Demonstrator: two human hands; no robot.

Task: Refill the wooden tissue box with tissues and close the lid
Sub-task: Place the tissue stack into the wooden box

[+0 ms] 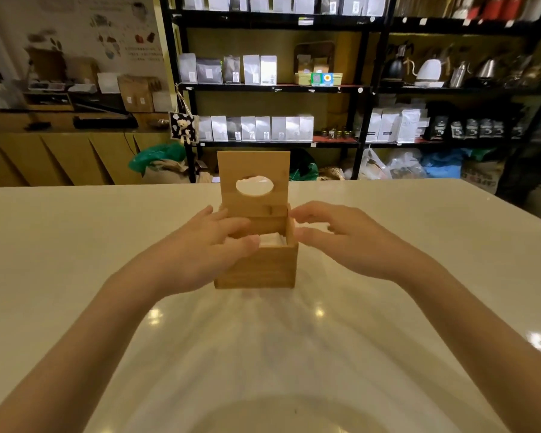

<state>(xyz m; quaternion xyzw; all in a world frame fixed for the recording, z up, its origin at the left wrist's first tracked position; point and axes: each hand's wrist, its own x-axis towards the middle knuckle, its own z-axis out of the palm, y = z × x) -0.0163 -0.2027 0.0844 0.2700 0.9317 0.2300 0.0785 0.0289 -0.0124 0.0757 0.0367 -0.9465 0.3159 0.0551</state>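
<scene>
A square wooden tissue box (263,268) stands on the white table (75,245) in front of me. Its hinged lid (253,170), with an oval hole, stands upright at the back. White tissues (270,239) lie inside the box, partly hidden by my fingers. My left hand (206,248) reaches over the box's left rim, fingers spread, fingertips over the tissues. My right hand (341,235) hovers just beside the box's right wall, fingers apart, holding nothing.
Behind the table's far edge stand black shelves (363,89) with white and dark bags, kettles and jars. Plastic bags (388,167) and sacks lie on the floor under them. A wooden counter (60,151) runs along the left.
</scene>
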